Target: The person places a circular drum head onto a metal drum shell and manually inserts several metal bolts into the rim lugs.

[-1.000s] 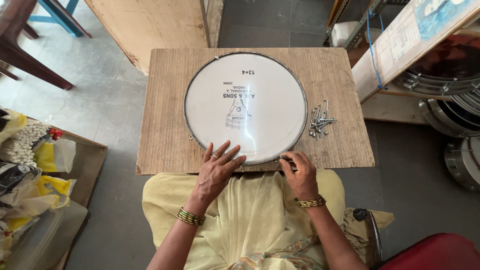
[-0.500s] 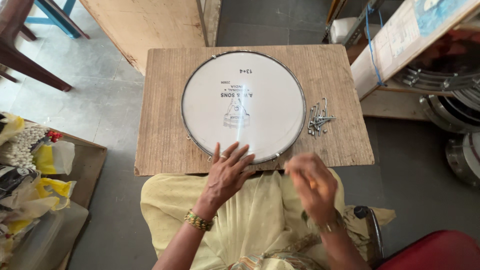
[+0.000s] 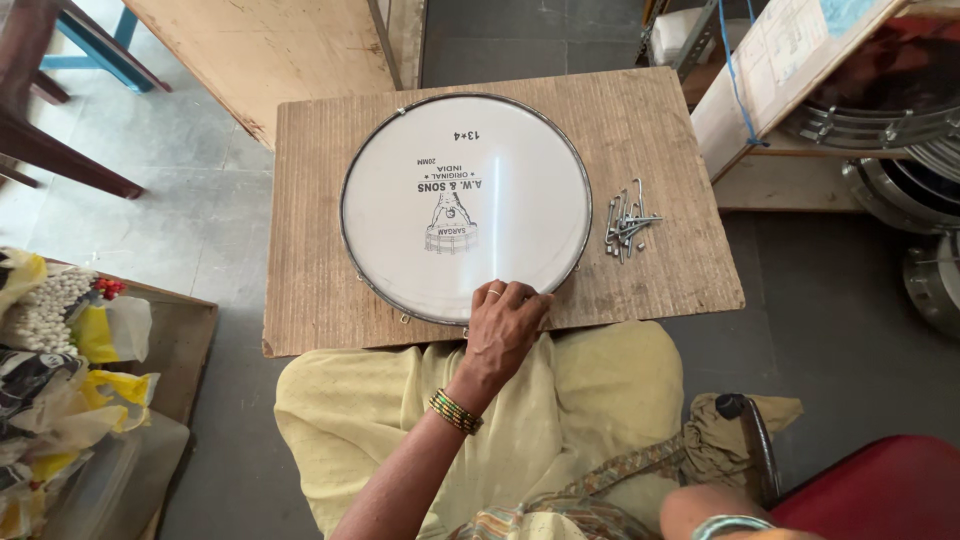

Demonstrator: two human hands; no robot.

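Right now your drum (image 3: 465, 205) lies flat in the middle of the board (image 3: 310, 270), the surface resting across your lap, its white head up and its metal rim all around. Your left hand (image 3: 500, 330) rests on the near edge of the drum, fingers spread and lying flat on head and rim, clamped on nothing. Your right hand is out of sight (only the forearm with its bangle (image 3: 730, 525) shows at the bottom). Beside the drum, on the board's right side, sits a small heap of bolts (image 3: 628, 225), apart from the rim.
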